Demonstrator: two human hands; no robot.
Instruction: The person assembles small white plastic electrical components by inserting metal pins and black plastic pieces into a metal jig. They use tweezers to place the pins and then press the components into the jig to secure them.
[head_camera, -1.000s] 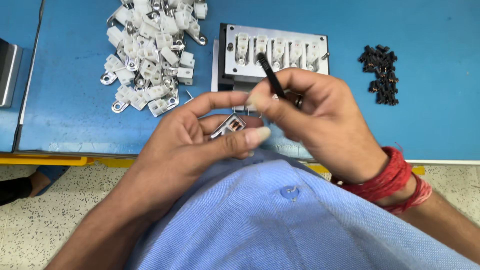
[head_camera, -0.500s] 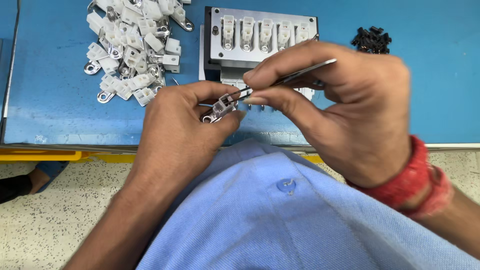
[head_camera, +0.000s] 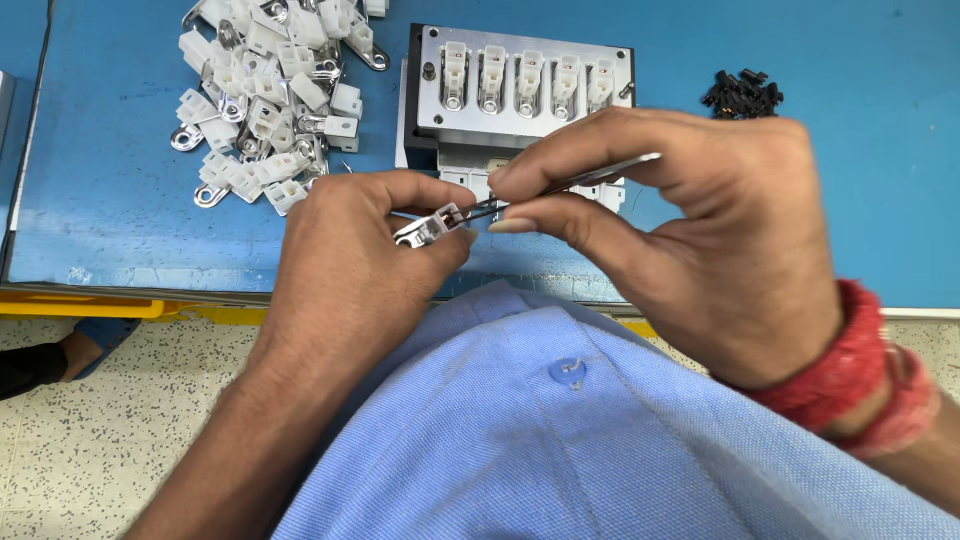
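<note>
Gripping slim steel tweezers (head_camera: 575, 182), right hand (head_camera: 690, 240) probes shiny metal-lugged connector (head_camera: 432, 226).

Shiny metal tweezers (head_camera: 570, 185); glossy, probably plastic connectors (head_camera: 270, 95).

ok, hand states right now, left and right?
Left hand: closed on a small white plastic connector with metal tab.
Right hand: closed, pinching thin metal tweezers.

A blue table (head_camera: 120, 200) fills the upper part of the frame. On it lie a heap of white plastic connectors (head_camera: 270, 90) at upper left, a metal block (head_camera: 520, 85) holding five white connectors at top centre, and a small pile of black parts (head_camera: 742, 93) at upper right.
</note>
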